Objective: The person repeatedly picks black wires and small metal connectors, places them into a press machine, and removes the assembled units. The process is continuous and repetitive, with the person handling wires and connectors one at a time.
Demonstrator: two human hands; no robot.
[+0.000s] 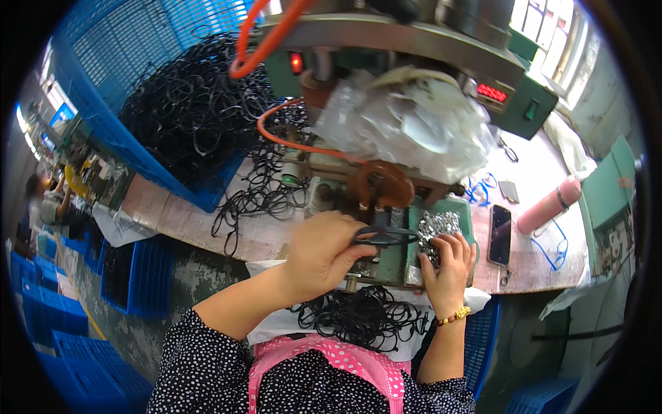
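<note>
Left hand [318, 250] holding black strap [394, 231], fingers pinched, near side of brown machine part [394, 185]. Right hand [449, 270], fingers curved over silver pieces [436, 223]; cannot tell if any gripped. Advisable: keep strap flat, fingertips clear of machine part.

So a pink bottle [548, 207] is sitting on the bench [185, 215], and a dark phone [499, 236] is lying just beside it. Some tangled blue cord [480, 195] is hanging out near a little grey rectangle [509, 191]. Over right, a green metal box [612, 186] is standing by the wall, and light's coming through a barred window [541, 19]. Way off left, a blurry person [51, 208] is showing up beyond a bunch of blue crates [153, 279], which are crowding the scuffed floor [219, 281].
</note>
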